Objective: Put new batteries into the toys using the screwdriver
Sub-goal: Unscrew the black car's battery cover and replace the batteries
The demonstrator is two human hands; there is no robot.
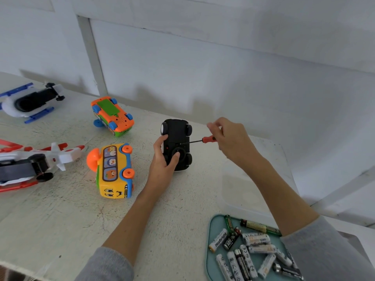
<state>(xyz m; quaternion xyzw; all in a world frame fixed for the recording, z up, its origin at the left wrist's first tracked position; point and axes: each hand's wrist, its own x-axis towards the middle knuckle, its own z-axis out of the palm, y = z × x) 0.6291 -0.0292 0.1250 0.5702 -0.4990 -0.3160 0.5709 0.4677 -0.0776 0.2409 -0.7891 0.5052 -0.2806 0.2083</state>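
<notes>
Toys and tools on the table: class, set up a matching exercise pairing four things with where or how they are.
Things:
1. black toy car
2. screwdriver
3. batteries
4. yellow toy bus

States:
A. lying on its side
B. piled on a teal tray
C. upside down, held by the left hand
D. gripped in the right hand

Pairs: 1-C, 2-D, 3-B, 4-A

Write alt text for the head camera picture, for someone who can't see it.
A person's left hand steadies an upturned black toy car on a white table while the right hand holds a red-handled screwdriver with its tip at the underside. Four other toys lie to the left, and a teal tray of batteries sits near the right forearm.
</notes>
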